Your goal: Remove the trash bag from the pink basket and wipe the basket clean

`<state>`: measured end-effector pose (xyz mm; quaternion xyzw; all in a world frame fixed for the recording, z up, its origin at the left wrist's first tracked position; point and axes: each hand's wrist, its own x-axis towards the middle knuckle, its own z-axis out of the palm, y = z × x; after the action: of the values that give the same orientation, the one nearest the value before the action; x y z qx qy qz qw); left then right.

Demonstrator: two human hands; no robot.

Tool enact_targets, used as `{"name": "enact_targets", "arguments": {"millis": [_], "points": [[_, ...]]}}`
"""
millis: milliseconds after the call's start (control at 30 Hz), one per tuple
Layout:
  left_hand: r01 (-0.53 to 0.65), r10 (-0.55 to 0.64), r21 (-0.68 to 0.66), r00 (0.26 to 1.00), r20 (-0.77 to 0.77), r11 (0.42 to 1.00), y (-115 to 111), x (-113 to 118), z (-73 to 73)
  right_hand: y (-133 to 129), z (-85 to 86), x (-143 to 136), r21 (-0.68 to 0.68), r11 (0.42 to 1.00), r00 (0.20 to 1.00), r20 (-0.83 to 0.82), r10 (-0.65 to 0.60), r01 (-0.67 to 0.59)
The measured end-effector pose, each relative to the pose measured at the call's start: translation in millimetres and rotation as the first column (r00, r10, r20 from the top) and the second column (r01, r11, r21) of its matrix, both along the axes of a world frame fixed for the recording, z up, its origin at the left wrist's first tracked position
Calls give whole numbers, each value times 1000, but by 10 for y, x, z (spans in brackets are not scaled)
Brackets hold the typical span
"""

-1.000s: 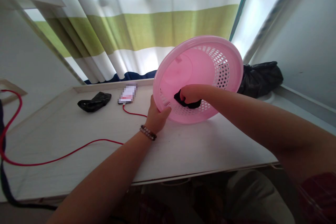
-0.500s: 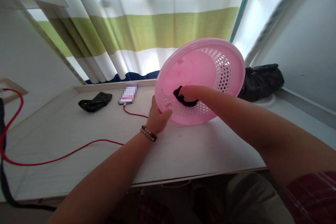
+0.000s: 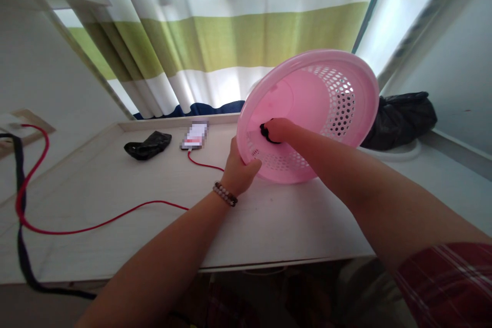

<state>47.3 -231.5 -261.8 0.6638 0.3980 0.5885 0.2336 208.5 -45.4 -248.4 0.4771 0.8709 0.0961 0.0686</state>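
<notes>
A pink plastic wastebasket [image 3: 334, 55] with a perforated wall leans on its side on the table, its mouth tilted toward me. My left hand [image 3: 241, 170] is closed around its lower left rim, thumb on the inner side. Deep inside the basket, my right hand [image 3: 279, 129] is bunched round a black cloth [image 3: 266, 134] and holds it near the lower inner wall. Most of the cloth is hidden by the fingers and palm.
On the white table [image 3: 126, 184], a crumpled black plastic bag [image 3: 149, 145] and a phone [image 3: 195, 136] on a red cable [image 3: 154, 202] lie left. Behind the basket at right are a bundled black bag [image 3: 403, 119] and a white ring [image 3: 402, 154]. A curtain [image 3: 238, 41] hangs behind.
My right hand has drawn the black cloth together and less of it shows. The left hand keeps its grip on the rim. The whole view has shifted slightly.
</notes>
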Motion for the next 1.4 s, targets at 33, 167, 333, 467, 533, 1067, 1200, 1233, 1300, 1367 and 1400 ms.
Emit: {"name": "enact_targets", "arguments": {"millis": [33, 167, 333, 467, 533, 1067, 1200, 1233, 1300, 1367, 1400], "points": [[0, 0, 8, 1000, -6, 1000, -2, -1, 1, -23, -28, 11, 29, 1000, 1000, -11, 12, -12], [0, 2, 33, 999, -36, 999, -19, -11, 11, -160, -39, 31, 77, 997, 999, -46, 9, -6], [1, 1, 37, 999, -52, 999, -41, -19, 17, -306, 187, 10, 2, 1000, 1000, 11, -3, 3], [-5, 7, 35, 999, -49, 999, -40, -17, 13, -419, 310, -5, -89, 995, 999, 17, 43, -41], [-9, 10, 30, 999, -40, 1000, -39, -17, 10, -460, 304, -1, -131, 988, 996, -10, 85, -85], [19, -18, 28, 1000, -20, 999, -28, -12, 28, -17, -62, -23, -40, 989, 972, -180, -147, 142], [28, -28, 25, 1000, -3, 999, -31, -12, 34, 112, -195, -37, 21, 974, 947, -241, -213, 224], [28, -28, 23, 1000, -1, 999, -31, -12, 31, 129, -219, -41, 29, 971, 942, -252, -223, 238], [29, -29, 17, 1000, 0, 999, -30, -12, 23, 140, -253, -51, 43, 963, 931, -271, -245, 266], [28, -28, 21, 1000, 4, 999, -28, -9, 14, 127, -271, -60, 52, 956, 920, -292, -261, 288], [27, -27, 27, 1000, 5, 999, -27, -7, 11, 112, -274, -62, 55, 955, 917, -301, -262, 291]]}}
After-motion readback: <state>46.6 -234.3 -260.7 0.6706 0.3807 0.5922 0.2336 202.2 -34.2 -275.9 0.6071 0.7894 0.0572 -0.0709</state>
